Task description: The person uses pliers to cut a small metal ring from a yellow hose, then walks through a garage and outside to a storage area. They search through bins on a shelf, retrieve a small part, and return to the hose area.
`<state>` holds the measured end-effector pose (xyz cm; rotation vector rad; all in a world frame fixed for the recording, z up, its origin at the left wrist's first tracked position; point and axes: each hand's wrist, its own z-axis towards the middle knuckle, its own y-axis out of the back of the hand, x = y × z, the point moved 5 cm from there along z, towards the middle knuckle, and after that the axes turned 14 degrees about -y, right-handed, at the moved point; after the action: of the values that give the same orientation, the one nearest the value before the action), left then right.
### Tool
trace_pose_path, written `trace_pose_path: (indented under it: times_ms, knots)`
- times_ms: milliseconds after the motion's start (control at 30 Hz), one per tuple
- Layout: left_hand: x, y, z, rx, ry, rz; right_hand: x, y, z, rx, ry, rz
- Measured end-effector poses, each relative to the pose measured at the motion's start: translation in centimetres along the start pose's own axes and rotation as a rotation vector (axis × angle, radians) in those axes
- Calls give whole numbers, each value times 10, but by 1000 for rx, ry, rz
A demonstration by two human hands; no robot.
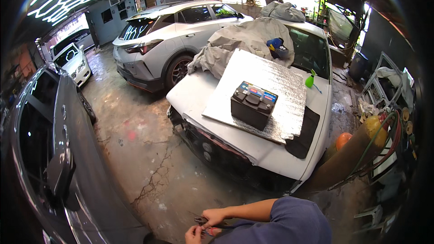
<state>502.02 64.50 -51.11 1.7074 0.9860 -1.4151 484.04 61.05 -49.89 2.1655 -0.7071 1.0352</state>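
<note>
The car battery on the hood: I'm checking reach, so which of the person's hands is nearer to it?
Right. The right hand sits higher in the view, closer to the car battery; the left hand is lower and farther left. Both are well short of it, together at a small tool.

Head fisheye, high, looking down-forward; hands low, white car mid-distance.
</note>
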Motion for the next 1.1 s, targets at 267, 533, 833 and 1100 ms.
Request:
trace_pose_path:
  times_ms: [267,533,833,1100]
  knots:
    - [-73,149,257,-189,-79,-87,-43,135,168,-138,-276,729]
    - [-110,277,479,-497,-198,-311,-47,313,389,167,-432,1070]
    - [-137,468,679,-897,-395,-354,8,450,623,175,-596,912]
    - [-206,652,930,-701,-487,-437,60,611,806,24,-562,1362]
